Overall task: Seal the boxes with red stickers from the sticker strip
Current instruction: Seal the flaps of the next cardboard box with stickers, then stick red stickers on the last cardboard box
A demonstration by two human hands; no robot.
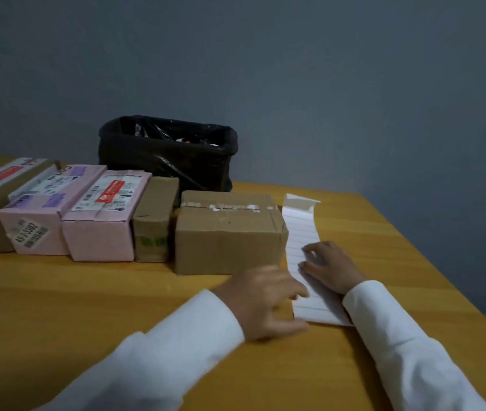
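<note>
Your sticker strip [302, 232] lies flat on the wooden table [87, 307], a long white sheet ruled with lines, its far end curled up; no red shows on it from here, so the stickers' colour cannot be confirmed. Your right hand [329, 266] rests on the strip's middle, fingers spread and nearly straight, pressing it down rather than pinching anything. Your left hand [265, 298] sits just to the left of that, at the strip's near left edge, fingers loosely bent with the tips on or at the paper; blur hides whether a sticker corner is already caught between them. You seem to be at the peeling step: one hand pins, the other works an edge loose. Next, you will need a fingernail under a corner and a slow pull along the strip, keeping the pinning hand steady. Just beyond your left hand stands the brown cardboard box [230, 232], touching the strip's left edge, the likely first one to seal. Further left runs a row of pink boxes [87, 215] and brown ones, and behind them a black-lined bin [167, 149].
</note>
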